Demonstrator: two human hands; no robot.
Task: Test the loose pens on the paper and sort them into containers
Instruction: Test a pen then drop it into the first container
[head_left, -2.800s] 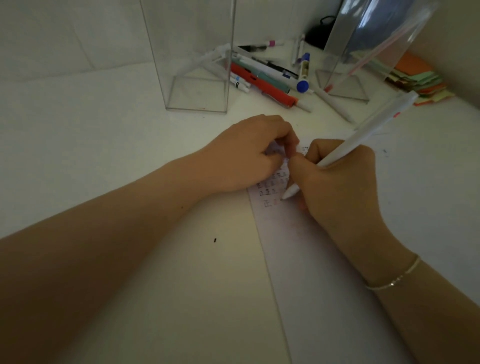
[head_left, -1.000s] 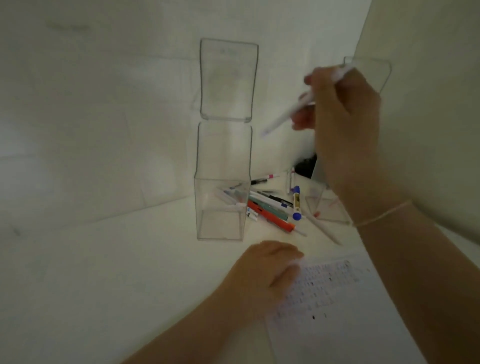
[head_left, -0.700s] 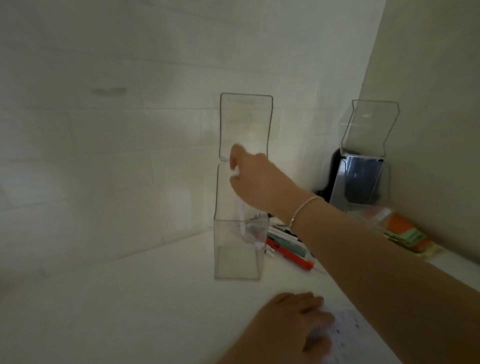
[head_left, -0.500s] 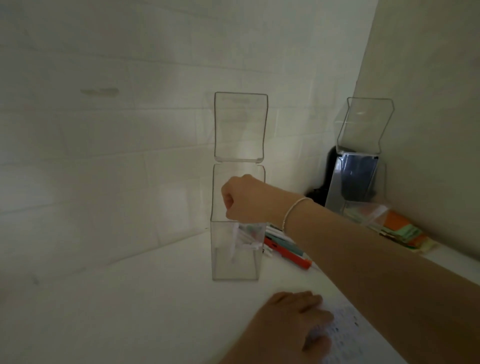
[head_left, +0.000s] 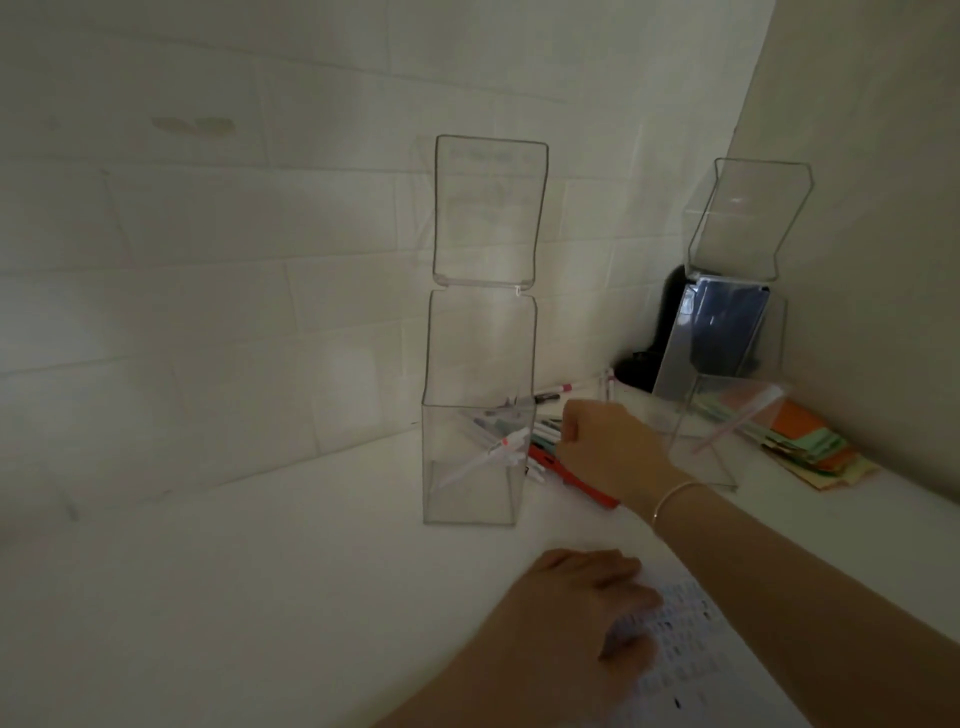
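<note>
While the left hand (head_left: 576, 618) lies flat with straight fingers on the scribbled paper (head_left: 691, 670) at the lower right of the frame, the right hand (head_left: 608, 449) reaches over the loose pens (head_left: 545, 436) heaped at centre, just right of the near clear container (head_left: 470, 488). Its fingers curl down among the pens; whether they grip one cannot be told. A white pen (head_left: 488, 457) leans slanted inside that container, whose lid stands open. A second clear container (head_left: 722, 441) at right holds another slanted pen. Coloured sticky notes (head_left: 810, 452) lie on the counter (head_left: 234, 571) at far right.
</note>
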